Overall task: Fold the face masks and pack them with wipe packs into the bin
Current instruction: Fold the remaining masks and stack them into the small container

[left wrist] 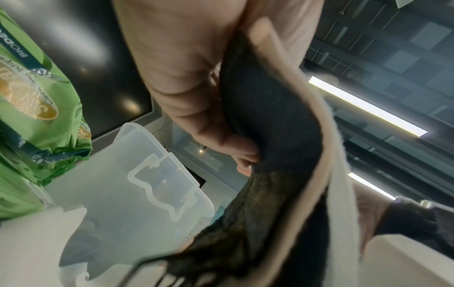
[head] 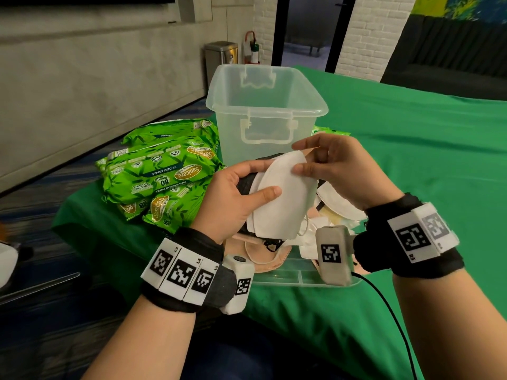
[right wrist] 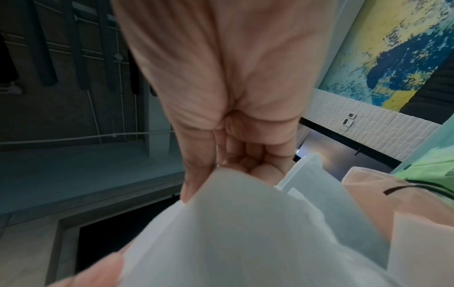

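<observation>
Both hands are meeting at the centre of the head view around a stack of face masks: the left hand is gripping the stack from below, thumb lying across the white mask on top, with a black mask pressed under it. Right hand is pinching the white mask's upper edge between thumb and fingertips. Just behind them the clear bin is standing open on the green cloth. Green wipe packs are lying piled at centre left, and more masks are lying beneath the hands.
</observation>
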Available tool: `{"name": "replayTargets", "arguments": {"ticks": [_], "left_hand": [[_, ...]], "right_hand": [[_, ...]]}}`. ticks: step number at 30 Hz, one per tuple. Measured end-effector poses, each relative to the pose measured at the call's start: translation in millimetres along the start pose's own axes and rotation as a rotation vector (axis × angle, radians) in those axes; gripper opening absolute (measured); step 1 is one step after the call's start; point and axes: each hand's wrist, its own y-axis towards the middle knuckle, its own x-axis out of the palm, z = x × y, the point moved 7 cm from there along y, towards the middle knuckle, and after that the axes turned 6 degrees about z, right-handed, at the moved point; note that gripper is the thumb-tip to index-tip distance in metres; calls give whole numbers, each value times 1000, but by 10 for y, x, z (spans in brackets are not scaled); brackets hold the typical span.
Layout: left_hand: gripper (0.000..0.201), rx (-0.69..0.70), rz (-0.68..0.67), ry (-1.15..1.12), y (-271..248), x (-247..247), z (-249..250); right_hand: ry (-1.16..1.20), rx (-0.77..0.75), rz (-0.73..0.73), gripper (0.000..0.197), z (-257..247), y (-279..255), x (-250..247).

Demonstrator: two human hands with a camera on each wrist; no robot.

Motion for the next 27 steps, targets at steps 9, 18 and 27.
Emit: {"name": "replayTargets", "arguments": {"ticks": [9, 18, 27], "left_hand": [[35, 16, -17, 7, 3, 27, 2], [41, 38, -18, 21, 11, 31, 16], [45, 41, 49, 29, 8, -1, -11]], "right_hand": [[31, 2, 9, 19, 20, -2, 11], [5, -10, 127, 17, 54, -1, -46], [-4, -86, 140, 27, 79, -24, 15]]}}
